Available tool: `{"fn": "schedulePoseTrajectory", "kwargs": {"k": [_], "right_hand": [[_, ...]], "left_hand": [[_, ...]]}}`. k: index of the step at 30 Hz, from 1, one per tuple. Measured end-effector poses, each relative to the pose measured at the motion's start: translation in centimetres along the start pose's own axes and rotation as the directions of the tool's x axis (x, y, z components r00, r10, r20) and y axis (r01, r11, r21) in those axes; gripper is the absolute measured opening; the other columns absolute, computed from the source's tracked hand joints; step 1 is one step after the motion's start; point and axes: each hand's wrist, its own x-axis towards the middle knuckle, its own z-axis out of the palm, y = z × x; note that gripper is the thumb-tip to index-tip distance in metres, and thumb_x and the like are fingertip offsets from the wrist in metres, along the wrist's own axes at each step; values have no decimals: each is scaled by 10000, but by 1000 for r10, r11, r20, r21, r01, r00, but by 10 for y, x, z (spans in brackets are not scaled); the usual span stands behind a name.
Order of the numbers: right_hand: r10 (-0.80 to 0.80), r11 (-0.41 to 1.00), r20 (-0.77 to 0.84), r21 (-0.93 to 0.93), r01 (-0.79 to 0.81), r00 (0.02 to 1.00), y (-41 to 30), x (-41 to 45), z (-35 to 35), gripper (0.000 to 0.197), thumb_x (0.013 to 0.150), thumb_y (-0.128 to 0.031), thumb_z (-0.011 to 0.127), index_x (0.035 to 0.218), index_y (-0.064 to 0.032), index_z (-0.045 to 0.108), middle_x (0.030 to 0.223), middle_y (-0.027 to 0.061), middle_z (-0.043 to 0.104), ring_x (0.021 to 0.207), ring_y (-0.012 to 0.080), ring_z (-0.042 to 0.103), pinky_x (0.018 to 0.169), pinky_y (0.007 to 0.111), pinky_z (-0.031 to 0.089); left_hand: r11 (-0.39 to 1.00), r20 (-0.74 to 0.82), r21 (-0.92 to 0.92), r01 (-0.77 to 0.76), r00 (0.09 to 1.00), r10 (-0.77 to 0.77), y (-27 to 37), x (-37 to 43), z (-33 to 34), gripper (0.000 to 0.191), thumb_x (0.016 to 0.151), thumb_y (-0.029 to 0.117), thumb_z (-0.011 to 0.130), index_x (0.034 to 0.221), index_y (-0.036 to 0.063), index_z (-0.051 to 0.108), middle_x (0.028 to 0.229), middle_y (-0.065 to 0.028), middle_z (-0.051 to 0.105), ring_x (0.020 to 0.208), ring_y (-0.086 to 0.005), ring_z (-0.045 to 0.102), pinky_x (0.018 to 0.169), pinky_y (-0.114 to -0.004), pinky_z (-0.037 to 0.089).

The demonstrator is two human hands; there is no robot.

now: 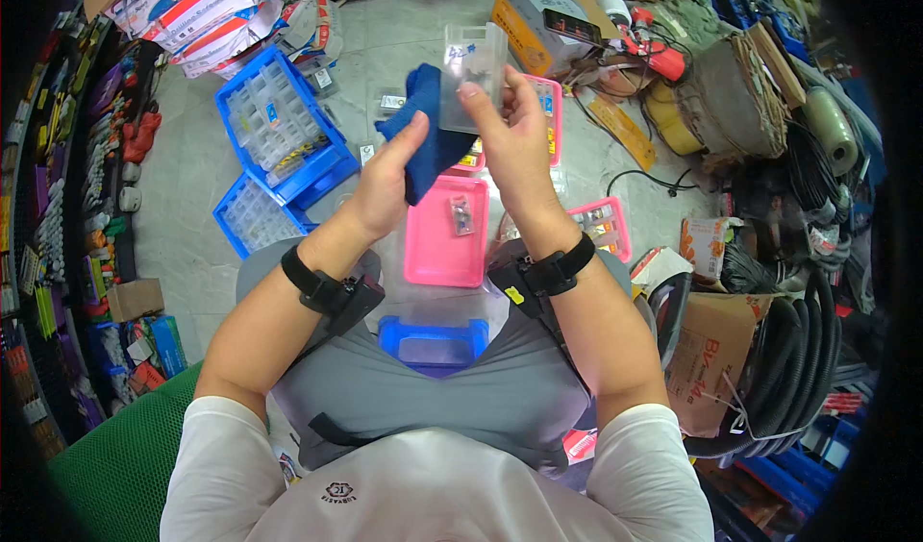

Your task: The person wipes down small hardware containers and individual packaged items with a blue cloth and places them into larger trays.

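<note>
A folded dark-blue cloth (425, 145) is gripped in my left hand (386, 185), thumb on top. My right hand (515, 127) holds a clear plastic box (461, 45) that bears handwriting, its thumb pressed on the near end. Cloth and box overlap in the picture; whether they touch is hard to tell. Below them on the floor lies a pink tray (436, 254) with one small clear packet of parts (461, 215) in it. Other pink trays, partly hidden by my right hand and forearm, hold small packets; one is the pink tray (624, 232) to the right.
Blue bins (317, 135) with clear compartment boxes (270, 113) stand at left. A cardboard box (537, 19) with a phone (572, 27) on it is at the back. Coiled black conduit (800, 362) lies at right, stocked shelves (50, 203) at far left. A blue bin (433, 344) sits between my legs.
</note>
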Motion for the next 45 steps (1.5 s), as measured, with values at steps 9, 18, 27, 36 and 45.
{"fn": "schedulePoseTrajectory", "kwargs": {"k": [9,18,27,36,45], "right_hand": [[142,989,289,-87,-121,947,-12,-14,9,421,740,-176,674,1061,35,503,885,97,592,775,137,575,684,251,462],[80,996,101,-57,-75,992,5,-4,-3,584,760,-241,670,1160,84,395,924,121,565,810,166,559,697,259,461],[28,1000,83,10,-29,996,-2,9,-11,564,779,-229,659,1160,90,392,998,130,557,900,167,545,784,266,442],[-111,945,221,-280,172,969,-66,78,-96,505,764,-108,656,1170,-18,370,1071,88,521,930,157,543,786,264,446],[530,664,553,-742,90,643,94,30,-141,624,644,-117,747,1135,-52,368,944,107,528,812,181,574,675,288,477]], "left_hand": [[988,-41,18,-156,987,156,20,3,1,444,946,323,292,1218,-7,412,1177,-116,509,1073,-197,500,938,-315,367],[995,-5,88,-45,999,46,6,2,5,438,950,280,293,1292,7,321,1239,-96,454,1122,-176,456,965,-314,349],[989,-51,136,-61,996,68,3,3,0,431,935,322,350,1210,-3,421,1123,-91,535,1005,-164,536,885,-289,412],[950,-252,45,-309,917,310,35,12,0,412,911,285,395,1200,-6,440,1173,-128,523,1074,-222,518,948,-339,388],[885,-457,71,-461,773,440,56,8,-23,316,891,232,426,1103,26,538,1095,-82,583,988,-222,569,893,-366,427]]}}
